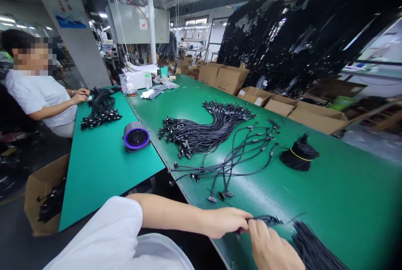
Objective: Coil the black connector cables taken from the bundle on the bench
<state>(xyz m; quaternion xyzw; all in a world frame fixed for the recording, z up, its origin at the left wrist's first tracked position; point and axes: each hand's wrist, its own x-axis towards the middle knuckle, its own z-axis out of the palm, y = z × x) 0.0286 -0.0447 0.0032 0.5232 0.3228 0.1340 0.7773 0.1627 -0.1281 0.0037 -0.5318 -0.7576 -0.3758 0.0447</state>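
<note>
Both my hands meet at the near edge of the green table (339, 186). My left hand (228, 222) is closed on a coiled black cable (266, 219), part of which sticks out beyond the fingers. Against it, my right hand (271, 243) has its fingers closed round the same cable; the exact grip is hidden. Just right of that hand lies a bundle of thin black strands (314, 247), cut off by the frame. Several loose black cables (232, 163) with connector ends are spread out ahead of my hands, and behind them is a big pile of similar cables (201, 132).
A black bundle with a yellow band (300, 155) stands to the right. A purple-rimmed fan (136, 137) sits on the left table (103, 169), where a co-worker (50, 98) handles more cables (102, 106). Cardboard boxes (226, 78) line the far edge.
</note>
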